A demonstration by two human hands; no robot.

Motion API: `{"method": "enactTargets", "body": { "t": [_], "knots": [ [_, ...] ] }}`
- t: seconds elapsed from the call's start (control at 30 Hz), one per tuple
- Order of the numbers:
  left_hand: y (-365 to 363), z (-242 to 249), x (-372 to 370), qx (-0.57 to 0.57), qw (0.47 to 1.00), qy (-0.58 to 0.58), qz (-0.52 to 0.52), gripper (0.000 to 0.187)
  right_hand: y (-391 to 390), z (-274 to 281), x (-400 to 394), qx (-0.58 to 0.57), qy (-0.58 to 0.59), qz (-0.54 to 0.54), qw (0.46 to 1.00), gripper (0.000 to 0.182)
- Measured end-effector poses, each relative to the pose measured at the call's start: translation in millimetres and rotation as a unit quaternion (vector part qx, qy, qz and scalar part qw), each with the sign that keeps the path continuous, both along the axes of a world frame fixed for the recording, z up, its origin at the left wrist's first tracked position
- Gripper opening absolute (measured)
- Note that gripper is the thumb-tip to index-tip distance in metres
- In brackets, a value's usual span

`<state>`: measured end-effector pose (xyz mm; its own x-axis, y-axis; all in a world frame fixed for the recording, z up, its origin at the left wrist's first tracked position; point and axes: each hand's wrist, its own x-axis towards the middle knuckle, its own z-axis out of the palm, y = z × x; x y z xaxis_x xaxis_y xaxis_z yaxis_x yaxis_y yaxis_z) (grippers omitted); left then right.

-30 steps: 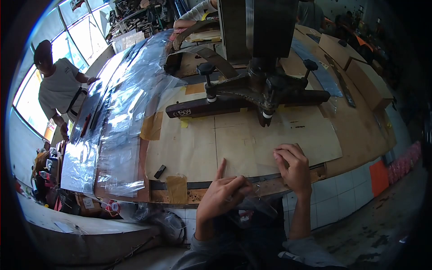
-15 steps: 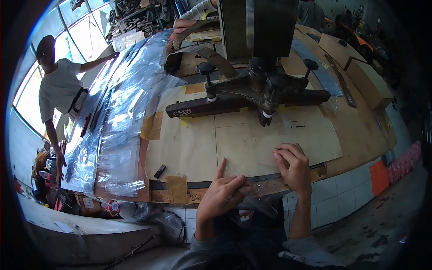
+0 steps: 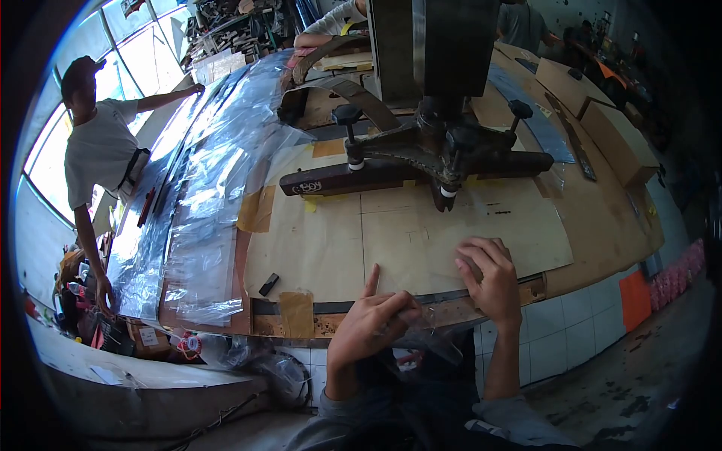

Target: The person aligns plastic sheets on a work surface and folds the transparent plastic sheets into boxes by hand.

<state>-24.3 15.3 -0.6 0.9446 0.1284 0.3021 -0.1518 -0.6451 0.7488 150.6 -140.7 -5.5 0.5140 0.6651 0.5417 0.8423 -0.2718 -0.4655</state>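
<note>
My left hand is over the near edge of the table, its index finger stretched forward and the other fingers curled round crumpled clear plastic film. The film hangs between my hands, over the table edge. To its right, my right hand is raised with bent fingers drawn toward the thumb. Anything thin and see-through between those fingertips cannot be made out. Beneath both hands lies a pale sheet with a dark straight line and small marks. A small black block rests on its near left corner.
A heavy black press frame with a dark bar bears on the sheet's far side. Glossy plastic sheeting covers the left side, where a person stands. Cardboard boxes sit at the right. Brown tape marks the near edge.
The person on the left has shifted slightly, the lower hand moving a little down. My hands stay nearly in place; the right hand's thumb and fingertips look slightly further apart.
</note>
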Motion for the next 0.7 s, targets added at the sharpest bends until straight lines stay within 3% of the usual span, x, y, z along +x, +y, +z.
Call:
{"method": "enactTargets", "body": {
  "t": [0.17,0.7],
  "knots": [
    [-1,1,0,0.005,1.0,-0.016,0.01,0.008,2,-3,4,-0.087,-0.04,-0.005,0.995,0.043],
    [3,-3,0,-0.013,1.0,0.027,-0.001,0.013,-12,0,-5,-0.086,0.039,0.018,0.995,0.041]
  ]
}}
